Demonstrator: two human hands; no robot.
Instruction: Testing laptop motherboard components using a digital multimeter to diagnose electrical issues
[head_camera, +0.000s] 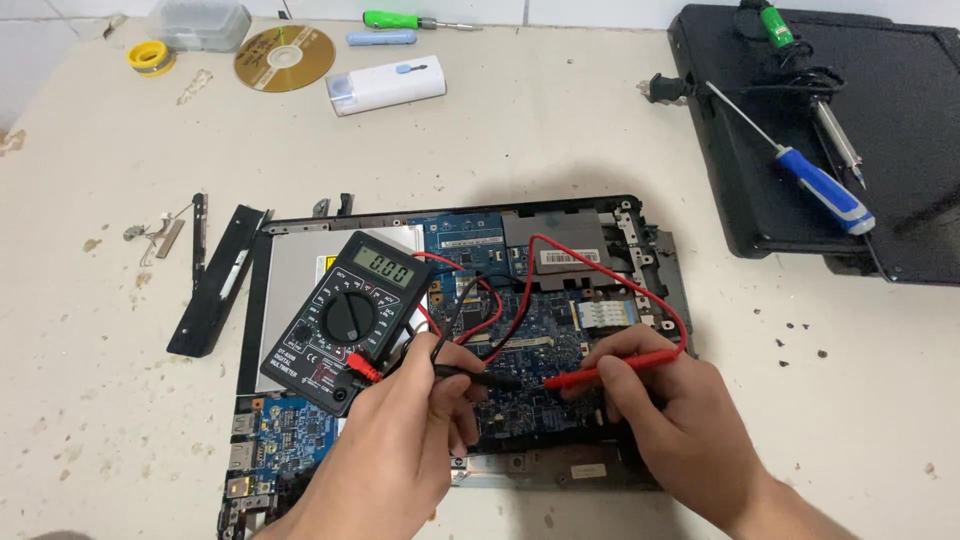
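Right, beige tabletop (560, 130), stained and chipped, white tiled wall at the far edge. Opened laptop (560, 300) lies at centre, blue board exposed, black multimeter (347, 318) resting on its left part. Left hand (400, 450) pinched shut on black probe (480, 378); right hand (680, 420) clamped on red probe (610, 368). Both tips on the board, nearly meeting between the hands.
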